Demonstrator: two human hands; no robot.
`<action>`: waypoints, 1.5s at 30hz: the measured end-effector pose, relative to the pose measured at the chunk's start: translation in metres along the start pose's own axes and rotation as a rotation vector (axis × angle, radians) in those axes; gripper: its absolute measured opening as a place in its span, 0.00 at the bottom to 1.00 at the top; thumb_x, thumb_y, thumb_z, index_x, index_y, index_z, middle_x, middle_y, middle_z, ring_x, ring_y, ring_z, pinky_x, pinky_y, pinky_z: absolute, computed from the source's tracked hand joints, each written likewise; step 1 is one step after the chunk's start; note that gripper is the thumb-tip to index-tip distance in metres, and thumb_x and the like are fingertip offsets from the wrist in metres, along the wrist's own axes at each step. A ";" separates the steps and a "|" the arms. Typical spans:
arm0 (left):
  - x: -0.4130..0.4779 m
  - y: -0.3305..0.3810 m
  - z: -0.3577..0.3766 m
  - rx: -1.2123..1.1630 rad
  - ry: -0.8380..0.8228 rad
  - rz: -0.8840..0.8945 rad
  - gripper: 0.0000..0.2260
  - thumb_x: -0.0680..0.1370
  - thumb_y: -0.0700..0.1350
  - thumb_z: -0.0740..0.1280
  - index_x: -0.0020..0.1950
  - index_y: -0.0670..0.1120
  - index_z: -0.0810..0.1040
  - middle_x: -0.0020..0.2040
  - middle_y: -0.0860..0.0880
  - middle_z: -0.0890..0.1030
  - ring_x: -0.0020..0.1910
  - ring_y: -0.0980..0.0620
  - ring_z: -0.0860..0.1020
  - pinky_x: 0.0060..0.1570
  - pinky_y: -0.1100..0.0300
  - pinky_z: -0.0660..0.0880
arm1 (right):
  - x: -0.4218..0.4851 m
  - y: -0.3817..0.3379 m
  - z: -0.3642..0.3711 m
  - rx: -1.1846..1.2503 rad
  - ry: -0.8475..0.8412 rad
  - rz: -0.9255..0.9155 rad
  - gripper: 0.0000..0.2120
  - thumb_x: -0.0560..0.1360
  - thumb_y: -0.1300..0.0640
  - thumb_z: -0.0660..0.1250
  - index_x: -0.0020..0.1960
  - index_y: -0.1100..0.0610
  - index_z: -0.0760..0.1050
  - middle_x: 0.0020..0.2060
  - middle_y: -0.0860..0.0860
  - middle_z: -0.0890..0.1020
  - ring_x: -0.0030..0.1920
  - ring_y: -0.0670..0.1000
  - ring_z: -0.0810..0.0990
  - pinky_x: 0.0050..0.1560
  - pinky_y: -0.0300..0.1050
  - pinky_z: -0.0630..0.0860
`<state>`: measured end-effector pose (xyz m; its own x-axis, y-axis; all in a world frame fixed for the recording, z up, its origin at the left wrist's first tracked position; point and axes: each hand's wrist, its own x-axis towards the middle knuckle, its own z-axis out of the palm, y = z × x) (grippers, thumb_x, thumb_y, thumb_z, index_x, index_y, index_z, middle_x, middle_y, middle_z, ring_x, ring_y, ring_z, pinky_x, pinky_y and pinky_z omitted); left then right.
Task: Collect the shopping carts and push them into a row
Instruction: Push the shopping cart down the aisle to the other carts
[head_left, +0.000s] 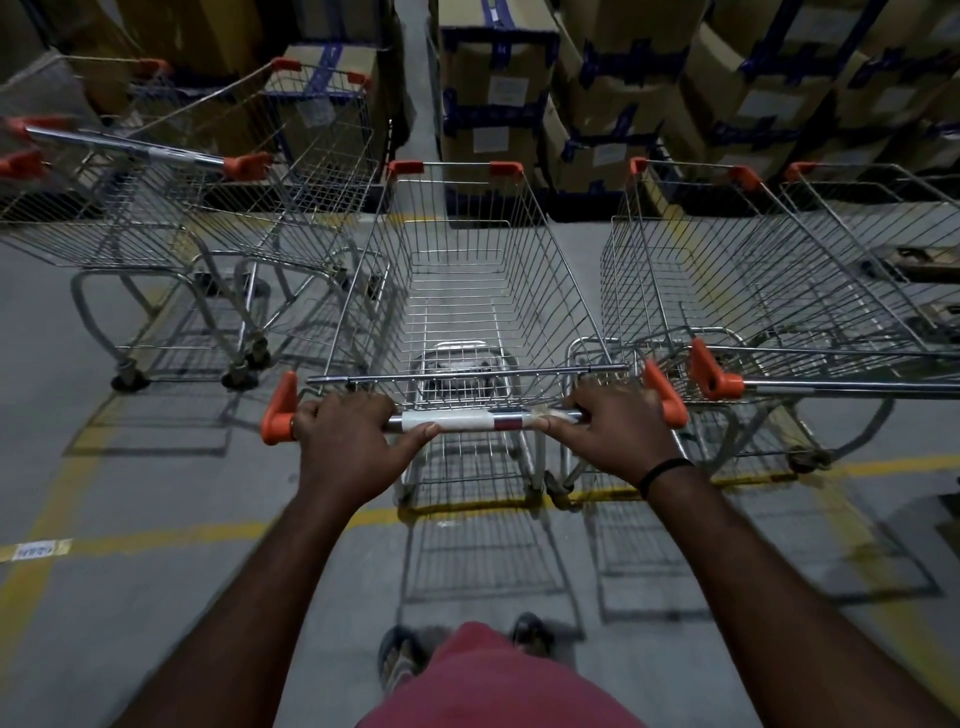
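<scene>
Nearest: red garment (498, 686) at the bottom edge, cut off. Two shoes (397, 657) just past it, blurred. Grey floor (156, 623) w/ yellow lines (156, 532). A small sticker (34, 551) sits on the line at far left, print too blurred to read.

L hand (345, 434) and R hand (618, 426) are well apart. Each is wrapped round the handle bar (467, 420) of the centre cart (467, 291), fingers over the top, thumbs along the near side. Black wristband (665, 470) on R wrist. The bar has a white tape wrap (452, 419) in the middle w/ a dark-red strip at its R end, no writing legible. Orange end caps (278, 410) at both ends.

Centre cart is a wire basket w/ its rear wheels at a yellow line and its nose toward the boxes. It stands btwn the L carts and the R cart (753, 270), which is just beside it, orange caps nearly touching. Another cart (883, 208) beyond that is cut off by the R edge.

On the L are a near cart (104, 218), smeared and cut by the frame edge, handle label unreadable, and a 2nd cart (311, 156) past it. Can't tell if those two are nested.

Far: stacked cardboard boxes (498, 104) w/ blue tape and white labels, print too small to read.
</scene>
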<state>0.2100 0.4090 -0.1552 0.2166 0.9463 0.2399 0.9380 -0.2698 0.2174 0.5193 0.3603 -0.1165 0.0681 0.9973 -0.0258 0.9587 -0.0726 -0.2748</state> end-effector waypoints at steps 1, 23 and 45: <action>-0.002 0.000 0.000 0.001 0.005 0.001 0.29 0.72 0.77 0.54 0.41 0.54 0.79 0.39 0.54 0.77 0.46 0.45 0.77 0.51 0.48 0.63 | -0.002 0.000 0.000 -0.012 0.006 -0.003 0.33 0.69 0.21 0.55 0.46 0.49 0.79 0.39 0.45 0.80 0.45 0.49 0.76 0.50 0.50 0.60; -0.001 0.008 0.000 0.046 -0.006 0.046 0.28 0.73 0.76 0.54 0.40 0.53 0.79 0.39 0.53 0.77 0.45 0.44 0.77 0.48 0.48 0.64 | -0.005 0.006 -0.004 -0.011 0.024 -0.001 0.34 0.67 0.21 0.55 0.43 0.50 0.78 0.36 0.46 0.80 0.46 0.52 0.79 0.51 0.49 0.68; 0.035 0.008 0.009 -0.081 -0.123 0.067 0.35 0.66 0.84 0.44 0.32 0.55 0.71 0.32 0.55 0.73 0.43 0.42 0.80 0.50 0.46 0.76 | 0.013 0.046 -0.013 -0.160 -0.019 0.023 0.38 0.67 0.18 0.50 0.47 0.48 0.82 0.41 0.45 0.83 0.49 0.48 0.80 0.68 0.54 0.60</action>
<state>0.2274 0.4411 -0.1536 0.3137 0.9392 0.1398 0.8966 -0.3415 0.2821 0.5678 0.3703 -0.1169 0.0868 0.9950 -0.0490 0.9888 -0.0920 -0.1173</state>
